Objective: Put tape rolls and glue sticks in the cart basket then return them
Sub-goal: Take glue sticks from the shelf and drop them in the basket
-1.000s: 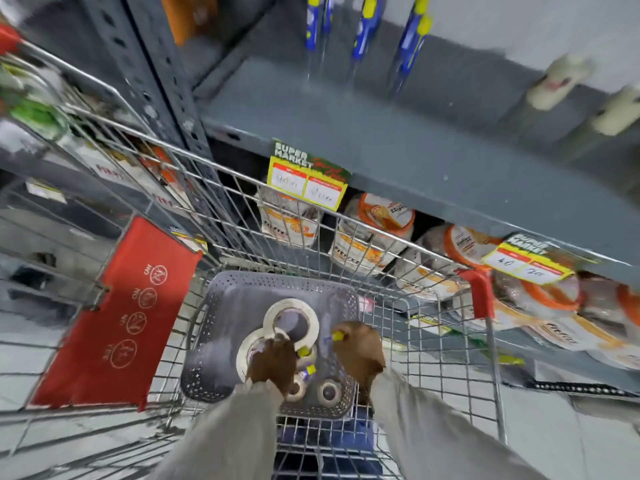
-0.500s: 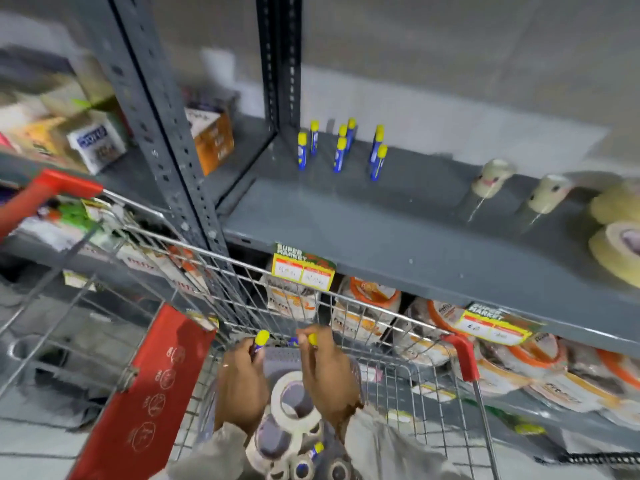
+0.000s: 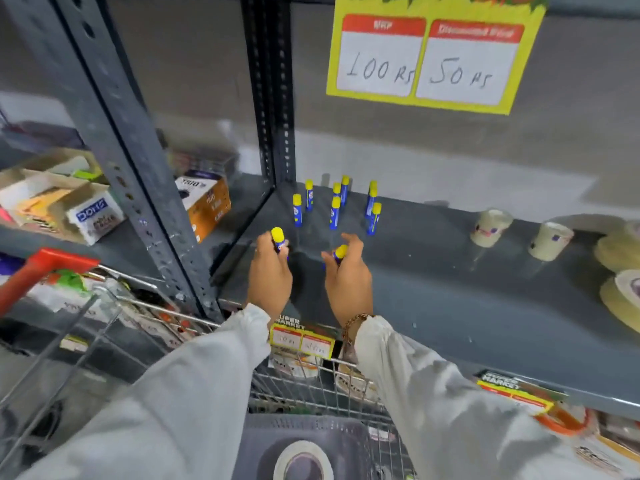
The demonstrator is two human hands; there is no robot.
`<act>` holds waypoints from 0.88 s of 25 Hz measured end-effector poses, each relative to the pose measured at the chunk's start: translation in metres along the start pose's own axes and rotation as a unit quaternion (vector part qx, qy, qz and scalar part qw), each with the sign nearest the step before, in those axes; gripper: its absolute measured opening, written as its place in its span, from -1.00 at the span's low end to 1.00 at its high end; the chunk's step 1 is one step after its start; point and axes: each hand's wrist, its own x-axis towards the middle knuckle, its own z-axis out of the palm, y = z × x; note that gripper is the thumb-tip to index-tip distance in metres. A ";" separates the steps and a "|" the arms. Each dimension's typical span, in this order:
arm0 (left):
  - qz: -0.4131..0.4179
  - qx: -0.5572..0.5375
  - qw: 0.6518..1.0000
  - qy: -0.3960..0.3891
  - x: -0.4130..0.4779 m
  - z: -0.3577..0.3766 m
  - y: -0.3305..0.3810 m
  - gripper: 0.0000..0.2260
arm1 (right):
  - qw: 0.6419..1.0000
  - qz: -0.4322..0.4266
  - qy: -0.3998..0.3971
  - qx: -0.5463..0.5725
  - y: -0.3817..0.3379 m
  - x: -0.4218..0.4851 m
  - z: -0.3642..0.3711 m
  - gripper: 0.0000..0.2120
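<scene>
1. The cart (image 3: 52, 344) stands at the lower left, its red handle (image 3: 41, 271) near the frame edge and its wire rim against the shelf front.
2. The left hand (image 3: 270, 275) reaches over the grey shelf (image 3: 450, 306), fingers clamped on an upright glue stick (image 3: 278, 239) whose yellow cap points up.
3. Just behind the hands, a cluster of glue sticks (image 3: 334, 209) stands upright on the shelf near its back left corner.
4. The right hand (image 3: 348, 282) is over the shelf beside the left, thumb and lower fingers closed on a second glue stick (image 3: 339, 253) that tilts, with the index finger lifted free.
5. Below the arms, a grey basket (image 3: 346, 431) sits in the cart with a tape roll (image 3: 303, 462) lying flat inside.
6. Farther right on the shelf, two small tape rolls (image 3: 491, 226) stand apart, and larger tape rolls (image 3: 620, 251) lie at the right edge.
</scene>
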 end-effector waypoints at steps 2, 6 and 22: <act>-0.005 0.026 0.999 -0.031 0.015 0.008 -0.006 -0.77 | 1.000 0.014 -0.002 -0.021 0.007 0.020 0.007 -0.62; -0.026 0.002 0.999 -0.044 0.035 0.018 -0.015 -0.52 | 0.997 0.024 0.000 -0.068 0.022 0.045 0.024 -0.49; -0.068 -0.041 0.996 -0.044 0.045 0.024 -0.020 -0.21 | 0.997 0.023 0.015 -0.074 0.034 0.052 0.030 -0.38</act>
